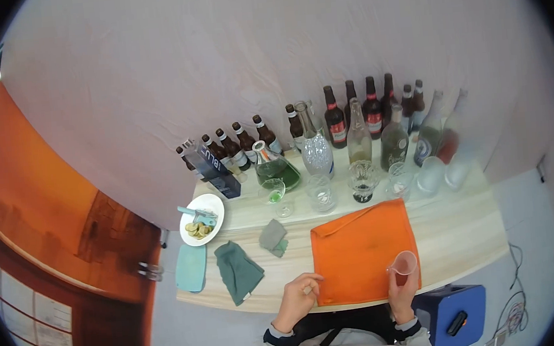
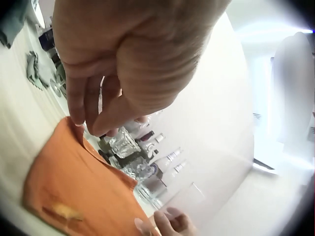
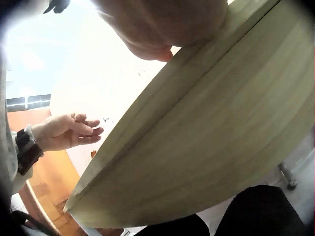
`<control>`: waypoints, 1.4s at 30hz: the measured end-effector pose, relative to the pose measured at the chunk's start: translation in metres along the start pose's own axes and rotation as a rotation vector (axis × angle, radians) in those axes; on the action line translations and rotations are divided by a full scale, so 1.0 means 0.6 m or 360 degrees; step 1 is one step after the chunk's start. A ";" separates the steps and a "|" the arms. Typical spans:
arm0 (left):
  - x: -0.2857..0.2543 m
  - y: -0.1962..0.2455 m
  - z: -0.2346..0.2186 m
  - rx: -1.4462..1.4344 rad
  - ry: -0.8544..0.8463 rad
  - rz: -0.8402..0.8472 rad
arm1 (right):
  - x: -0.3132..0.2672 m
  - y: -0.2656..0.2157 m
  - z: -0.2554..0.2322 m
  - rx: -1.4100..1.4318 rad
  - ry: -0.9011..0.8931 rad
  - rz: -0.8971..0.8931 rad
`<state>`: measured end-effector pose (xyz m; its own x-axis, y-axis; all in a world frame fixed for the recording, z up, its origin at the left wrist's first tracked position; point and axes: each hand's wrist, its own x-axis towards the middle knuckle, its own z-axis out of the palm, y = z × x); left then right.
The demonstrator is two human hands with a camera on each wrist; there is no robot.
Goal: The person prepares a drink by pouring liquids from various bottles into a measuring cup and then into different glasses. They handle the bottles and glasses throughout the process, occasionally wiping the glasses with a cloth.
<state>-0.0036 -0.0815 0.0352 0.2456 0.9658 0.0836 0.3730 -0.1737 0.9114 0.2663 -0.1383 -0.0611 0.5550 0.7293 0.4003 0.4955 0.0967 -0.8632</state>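
A clear cup (image 1: 405, 262) is held upright in my right hand (image 1: 402, 299), over the lower right part of an orange cloth (image 1: 363, 251). Through its see-through wall the cloth's colour shows. In the left wrist view the same cup (image 2: 189, 200) rises above the fingers of the right hand. My left hand (image 1: 297, 301) is by the cloth's lower left edge, with fingers loosely bent and nothing in them. From the right wrist view, the left hand (image 3: 66, 132) has its fingers apart; the cup is hidden there.
Across the back stand several brown bottles (image 1: 335, 118), clear bottles and a flask (image 1: 277, 170) of green liquid. Several glasses (image 1: 321, 192) line up before them. Left are a white plate (image 1: 186, 228), a teal board (image 1: 192, 268), a green cloth (image 1: 238, 272) and a grey cloth (image 1: 272, 236).
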 end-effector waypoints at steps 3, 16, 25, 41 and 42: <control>0.003 -0.008 0.006 -0.0060 -0.0300 0.0078 | 0.002 -0.009 -0.007 0.0050 0.0042 -0.0016; 0.007 -0.023 -0.039 -0.0772 0.0167 0.0133 | -0.011 -0.223 0.130 -0.0255 -0.0949 -0.0663; 0.018 -0.101 -0.125 -0.0713 0.0633 0.0012 | 0.173 -0.151 0.376 0.0483 -0.1282 0.0323; 0.026 -0.106 -0.143 -0.0410 0.0464 -0.0182 | 0.230 -0.218 0.512 0.0704 -0.1046 0.0014; 0.031 -0.110 -0.135 -0.0491 0.0491 -0.0158 | 0.229 -0.231 0.490 0.0706 -0.1030 0.0018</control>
<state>-0.0962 -0.0362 0.0090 -0.0739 0.9953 0.0630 0.0856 -0.0567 0.9947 0.0774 0.1479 0.0231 -0.0087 0.9684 0.2494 0.1032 0.2490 -0.9630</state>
